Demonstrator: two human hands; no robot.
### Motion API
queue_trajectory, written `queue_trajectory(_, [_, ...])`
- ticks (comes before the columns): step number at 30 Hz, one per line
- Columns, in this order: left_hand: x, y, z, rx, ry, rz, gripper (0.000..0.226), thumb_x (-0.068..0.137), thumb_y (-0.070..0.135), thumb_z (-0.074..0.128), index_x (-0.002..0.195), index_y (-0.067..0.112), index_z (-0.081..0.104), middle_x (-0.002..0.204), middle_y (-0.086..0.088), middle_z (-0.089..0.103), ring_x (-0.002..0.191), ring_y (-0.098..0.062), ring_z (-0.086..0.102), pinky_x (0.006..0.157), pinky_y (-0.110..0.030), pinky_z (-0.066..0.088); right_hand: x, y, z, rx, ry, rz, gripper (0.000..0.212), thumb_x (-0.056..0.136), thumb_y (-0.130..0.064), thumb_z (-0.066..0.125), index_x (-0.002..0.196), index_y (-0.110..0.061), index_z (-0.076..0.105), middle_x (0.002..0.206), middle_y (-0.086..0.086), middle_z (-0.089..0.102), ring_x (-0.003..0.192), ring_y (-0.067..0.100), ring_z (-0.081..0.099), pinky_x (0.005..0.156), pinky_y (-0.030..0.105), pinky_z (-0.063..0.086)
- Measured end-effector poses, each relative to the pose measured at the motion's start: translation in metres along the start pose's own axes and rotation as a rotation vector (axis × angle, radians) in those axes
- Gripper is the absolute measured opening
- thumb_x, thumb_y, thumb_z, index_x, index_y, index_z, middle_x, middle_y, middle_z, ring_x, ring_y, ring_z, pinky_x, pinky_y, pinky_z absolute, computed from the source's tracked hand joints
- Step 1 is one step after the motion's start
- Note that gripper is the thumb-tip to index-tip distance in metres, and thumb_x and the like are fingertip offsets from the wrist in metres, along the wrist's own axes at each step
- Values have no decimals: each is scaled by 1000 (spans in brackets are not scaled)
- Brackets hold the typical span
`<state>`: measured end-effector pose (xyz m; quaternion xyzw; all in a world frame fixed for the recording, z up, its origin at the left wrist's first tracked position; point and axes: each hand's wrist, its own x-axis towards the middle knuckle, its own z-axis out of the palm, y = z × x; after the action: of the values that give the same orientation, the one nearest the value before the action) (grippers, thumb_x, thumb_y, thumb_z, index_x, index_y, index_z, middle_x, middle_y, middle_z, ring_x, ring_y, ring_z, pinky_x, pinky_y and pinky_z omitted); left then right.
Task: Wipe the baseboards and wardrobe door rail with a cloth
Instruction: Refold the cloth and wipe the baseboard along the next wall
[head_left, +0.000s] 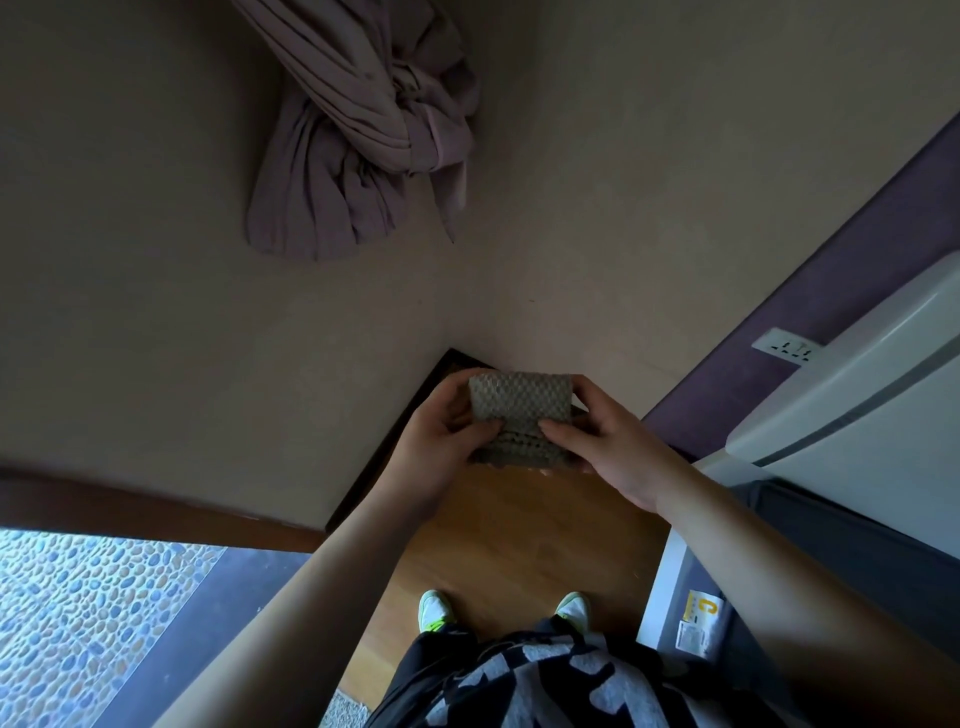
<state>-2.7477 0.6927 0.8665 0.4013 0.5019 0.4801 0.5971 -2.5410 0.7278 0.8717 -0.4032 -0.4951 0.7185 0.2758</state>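
— Where's the cloth (521, 415) from where I'm watching?

— Folded into a small grey pad, held up in front of the chest. Its long side runs left to right between the two hands. My left hand (441, 441) pinches the left end, thumb on top and fingers curled underneath; my right hand (613, 447) does the same on the right end, thumb pressing the fold line. Neither one hangs loose.

— And the baseboard (387, 441)?

— The dark strip runs along the foot of the wall on my left, meeting the corner directly behind and below the cloth. So the target lies down and forward of the grip, slightly leftward. A second dark brown strip (156, 512) continues along the left wall beside the pebble-patterned floor (78, 623).

— Which hand is nearer?

— The left, I judge; it sits almost over the strip. The right is nearer the white appliance (857, 389) and the wall socket (787, 345).

— The wardrobe rail?

— I can't find it in this view.

— Cloth touching anything?

— Only the hands. The wiping hasn't begun here, as far as I can judge.
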Motion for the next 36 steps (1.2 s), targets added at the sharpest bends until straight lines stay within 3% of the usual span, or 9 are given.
queue_trajectory(3, [-3,0,1,-53,12,-12,38,82,3,63,109,30,67,107,-1,70,97,-23,68,74,-38,58,-1,0,1,-29,-28,0,30,89,-41,65,118,-39,56,110,6,71,84,37,73,69,40,61])
queue_trajectory(6, [-4,1,4,-143,4,-44,34,77,6,61,95,33,71,98,2,70,89,-18,67,68,-34,57,0,1,3,-34,-9,-25,26,95,-34,61,120,-40,57,100,1,72,68,31,70,59,33,58])
queue_trajectory(11, [-3,-1,4,-260,-7,-60,32,72,1,60,83,28,73,100,-4,70,94,-24,67,75,-42,57,2,5,8,60,7,-53,24,95,-15,53,112,-29,62,84,-1,67,62,20,61,54,29,50])
queue_trajectory(15, [-4,0,1,-316,-59,-7,31,71,-4,61,77,23,74,109,-7,69,101,-27,67,73,-38,58,-1,8,9,146,-45,-46,22,92,-12,56,106,-26,64,94,2,66,67,19,60,57,29,50])
queue_trajectory(21, [-4,8,-8,80,-72,229,50,72,-13,65,73,36,73,105,7,67,102,-15,65,80,-31,55,-5,8,2,252,-170,69,36,83,-20,71,118,-25,62,123,10,59,95,25,64,83,37,54])
queue_trajectory(26, [-2,9,-8,372,-36,393,52,71,-30,65,74,22,69,106,-10,60,99,-8,63,83,-23,49,-4,1,14,245,-132,81,50,74,-64,75,107,-28,63,120,11,60,97,27,61,85,41,53])
queue_trajectory(28, [-3,11,-8,409,-35,431,47,72,-30,66,71,17,68,105,-12,60,97,-7,63,82,-21,48,-4,2,17,228,-80,69,50,74,-63,76,110,-30,63,119,10,61,94,26,62,82,40,54])
queue_trajectory(32, [-8,19,-9,526,-101,538,35,74,-23,71,76,12,71,103,-11,60,98,1,60,83,-15,47,-6,10,14,259,-76,111,56,76,-41,82,128,-32,62,121,6,65,98,21,66,83,34,53])
queue_trajectory(36, [-18,23,-8,487,-85,481,39,74,-21,72,80,17,69,107,-12,60,98,0,61,82,-16,49,-10,13,15,135,-144,142,39,70,-41,87,104,-26,75,99,-1,71,89,12,67,78,25,53])
